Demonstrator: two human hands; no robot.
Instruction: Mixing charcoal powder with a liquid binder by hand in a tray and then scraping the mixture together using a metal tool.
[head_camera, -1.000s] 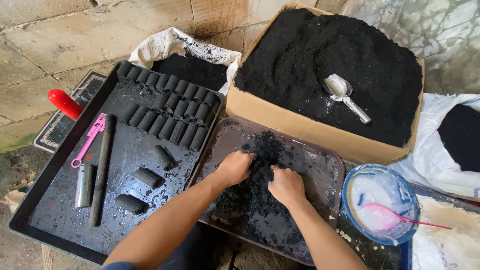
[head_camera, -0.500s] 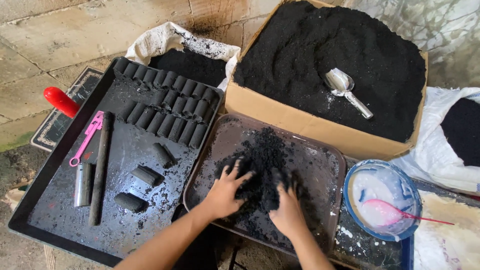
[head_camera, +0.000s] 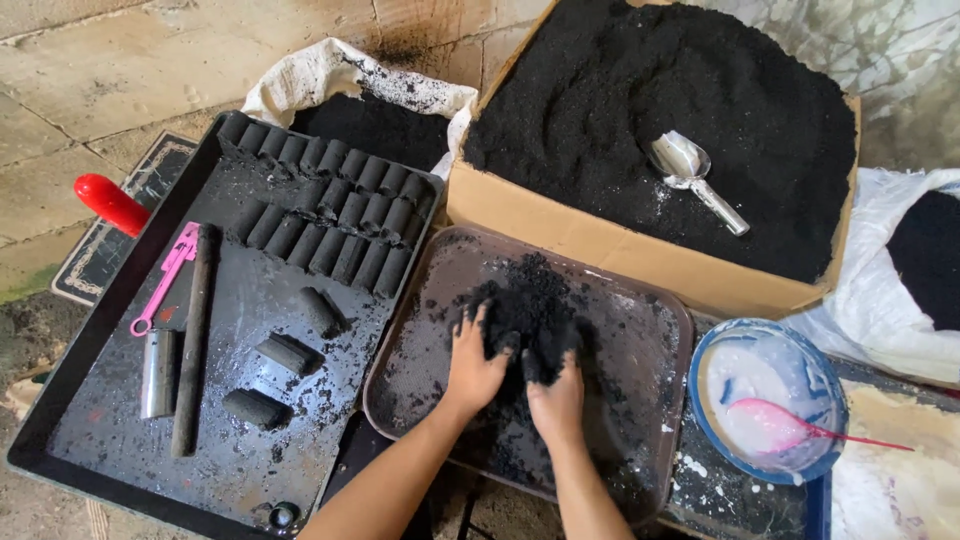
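A heap of black powder (head_camera: 535, 305) is gathered near the middle of the brown tray (head_camera: 655, 330), with the left hand (head_camera: 474, 365) and the right hand (head_camera: 556, 398) cupped side by side, fingers curled into its near edge. The material is judged loose, crumbly and damp, easily spilled, so it is best scooped from beneath and squeezed between both palms.

Both hands (head_camera: 515, 385) in black powder (head_camera: 535, 300)
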